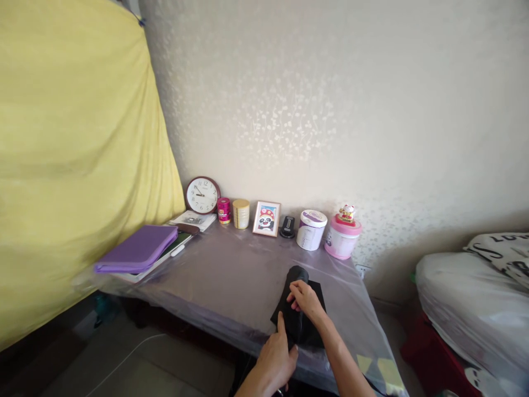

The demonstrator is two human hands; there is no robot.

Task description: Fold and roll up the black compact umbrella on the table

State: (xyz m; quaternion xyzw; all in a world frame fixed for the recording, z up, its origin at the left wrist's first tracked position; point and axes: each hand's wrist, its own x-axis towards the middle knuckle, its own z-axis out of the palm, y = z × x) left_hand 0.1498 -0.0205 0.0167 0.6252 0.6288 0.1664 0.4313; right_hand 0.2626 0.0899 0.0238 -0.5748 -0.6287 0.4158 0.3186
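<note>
A black fabric item [316,292] lies near the front right edge of the table, with a rounded, padded-looking far end and loose flaps spread at both sides. It resembles a loosely folded umbrella, but its kind is not certain. My right hand [306,299] rests over its middle, fingers curled and pinched against the cloth. Lower down, my left hand [276,357] grips the near end by the table edge. Its index finger is stretched along the cloth, its thumb is at the right side and the other fingers are mostly hidden underneath.
A plastic-covered table [231,275] carries a purple folder [140,248], a clock [203,194], a pink can [223,210], a yellow-lidded canister [241,214], a framed panda picture [266,219], a black stand [287,226], a white tub [311,231] and a pink-lidded tub [342,238] bearing a cat figurine [346,214].
</note>
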